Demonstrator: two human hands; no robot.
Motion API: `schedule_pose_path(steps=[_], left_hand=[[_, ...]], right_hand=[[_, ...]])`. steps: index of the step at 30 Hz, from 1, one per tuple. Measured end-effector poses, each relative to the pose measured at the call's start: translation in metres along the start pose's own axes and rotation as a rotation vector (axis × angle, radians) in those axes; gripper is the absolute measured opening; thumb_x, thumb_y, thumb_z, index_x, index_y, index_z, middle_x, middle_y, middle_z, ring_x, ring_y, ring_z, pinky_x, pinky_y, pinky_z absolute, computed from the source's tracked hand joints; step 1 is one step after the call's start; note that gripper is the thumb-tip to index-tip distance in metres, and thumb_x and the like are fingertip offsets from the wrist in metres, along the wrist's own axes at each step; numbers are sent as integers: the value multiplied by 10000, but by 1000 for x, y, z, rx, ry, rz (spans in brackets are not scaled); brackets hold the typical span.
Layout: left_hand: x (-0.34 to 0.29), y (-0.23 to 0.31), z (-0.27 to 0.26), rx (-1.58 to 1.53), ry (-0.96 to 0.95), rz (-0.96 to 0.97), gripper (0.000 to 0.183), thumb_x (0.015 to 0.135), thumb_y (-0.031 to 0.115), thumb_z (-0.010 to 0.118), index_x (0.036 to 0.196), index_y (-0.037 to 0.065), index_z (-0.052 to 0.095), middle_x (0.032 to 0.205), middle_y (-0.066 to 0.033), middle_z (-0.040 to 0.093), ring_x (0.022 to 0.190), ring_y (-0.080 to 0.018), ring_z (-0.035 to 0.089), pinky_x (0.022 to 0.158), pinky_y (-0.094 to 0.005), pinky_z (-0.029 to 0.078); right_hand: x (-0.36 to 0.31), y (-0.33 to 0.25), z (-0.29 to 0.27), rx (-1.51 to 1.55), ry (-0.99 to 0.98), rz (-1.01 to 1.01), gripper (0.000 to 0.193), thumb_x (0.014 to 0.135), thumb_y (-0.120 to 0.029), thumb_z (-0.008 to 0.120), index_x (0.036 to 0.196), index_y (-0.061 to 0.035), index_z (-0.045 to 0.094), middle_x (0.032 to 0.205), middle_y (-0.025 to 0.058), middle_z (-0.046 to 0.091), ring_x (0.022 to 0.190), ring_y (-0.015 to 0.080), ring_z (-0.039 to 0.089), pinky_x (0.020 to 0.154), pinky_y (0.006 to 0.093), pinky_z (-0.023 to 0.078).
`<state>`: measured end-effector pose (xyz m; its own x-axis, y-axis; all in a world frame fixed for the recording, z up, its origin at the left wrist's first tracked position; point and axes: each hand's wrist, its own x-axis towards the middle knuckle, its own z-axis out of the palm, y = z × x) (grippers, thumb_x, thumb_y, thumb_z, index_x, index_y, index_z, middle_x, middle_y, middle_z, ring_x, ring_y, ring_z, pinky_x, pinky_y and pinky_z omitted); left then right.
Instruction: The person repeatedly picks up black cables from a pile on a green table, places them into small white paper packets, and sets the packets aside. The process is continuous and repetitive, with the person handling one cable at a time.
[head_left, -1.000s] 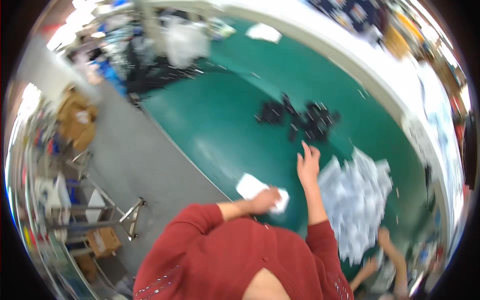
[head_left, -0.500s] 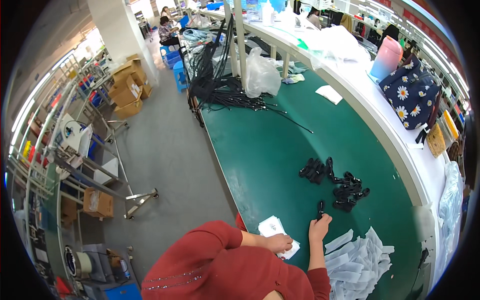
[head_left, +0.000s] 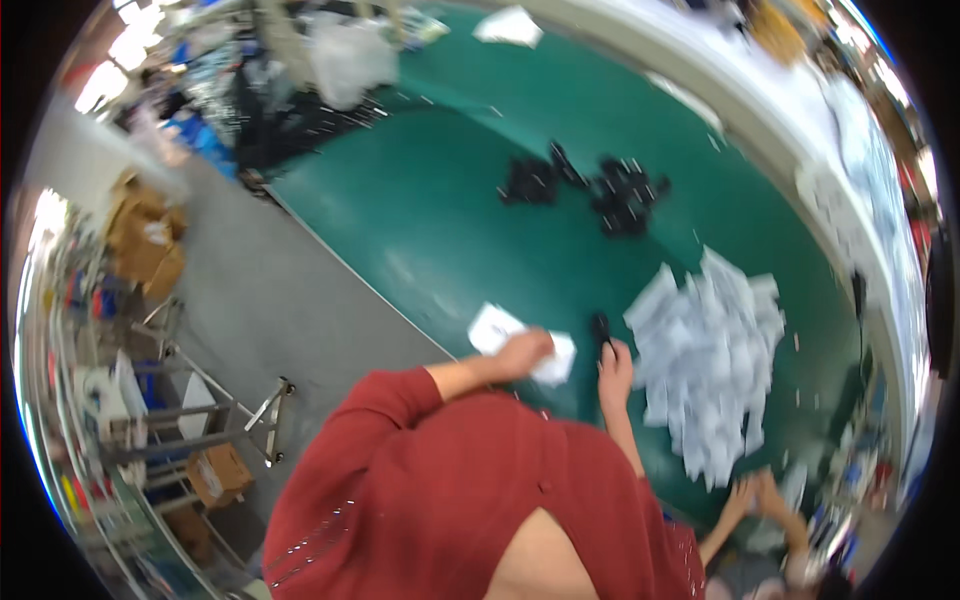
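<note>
My right hand [head_left: 616,372] is closed on one end of a black bundled cable [head_left: 600,328], which sticks up from the fingers just over the green table. To its left, my left hand [head_left: 526,352] lies on white paper sheets [head_left: 494,328], with its fingers curled in over them. Motion smears the fingers a little, and the hand hides the middle of the paper. Right of my right hand spreads a large heap of pale grey-white strips [head_left: 705,360]. Farther off lie more black bundled cables [head_left: 625,195] in two loose clusters.
Another person's hands [head_left: 755,497] work at the lower right, beyond the strips. A clear plastic bag [head_left: 350,60] and dark cables [head_left: 290,125] lie at the far left end. A white raised shelf [head_left: 745,95] borders the right side; the table edge [head_left: 350,263] runs along the left.
The view has swung downward and right, bringing another person's hands into sight. My right hand still holds the black cable, and my left hand stays at the white paper.
</note>
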<state>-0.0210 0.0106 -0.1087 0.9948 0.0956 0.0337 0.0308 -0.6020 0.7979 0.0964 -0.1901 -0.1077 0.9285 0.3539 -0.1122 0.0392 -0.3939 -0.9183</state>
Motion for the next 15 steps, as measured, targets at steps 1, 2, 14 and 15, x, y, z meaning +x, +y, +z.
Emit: schedule_pose_path(steps=[1, 2, 14, 15], left_hand=[[-2, -6, 6, -23, 53, -72, 124, 869, 156, 560, 863, 56, 634, 919, -146, 623, 875, -350, 601, 770, -439, 487], [0, -1, 2, -89, 96, -58, 101, 858, 136, 584, 864, 53, 640, 892, -145, 631, 843, -349, 609, 747, -429, 496], [5, 17, -17, -206, 63, -218, 98, 835, 100, 676, 877, 24, 631, 821, -101, 640, 709, -223, 608, 653, -329, 489], [5, 17, -17, -227, 79, -214, 96, 823, 98, 679, 866, 29, 628, 814, -106, 634, 704, -250, 612, 641, -344, 488]], right_hand=[[-11, -28, -4, 41, -41, 42, 258, 948, -211, 551, 1092, -5, 609, 851, 95, 610, 741, 165, 587, 689, 298, 482], [-20, -41, -8, -35, 7, -56, 249, 941, -202, 562, 1093, -9, 608, 823, 90, 616, 711, 175, 589, 689, 310, 479], [-62, -65, -26, -359, -100, -428, 193, 864, -102, 637, 1037, -37, 584, 910, 130, 573, 714, 343, 608, 608, 414, 492], [-63, -64, -26, -380, -117, -442, 193, 864, -102, 637, 1036, -37, 583, 907, 129, 571, 711, 344, 609, 606, 415, 492]])
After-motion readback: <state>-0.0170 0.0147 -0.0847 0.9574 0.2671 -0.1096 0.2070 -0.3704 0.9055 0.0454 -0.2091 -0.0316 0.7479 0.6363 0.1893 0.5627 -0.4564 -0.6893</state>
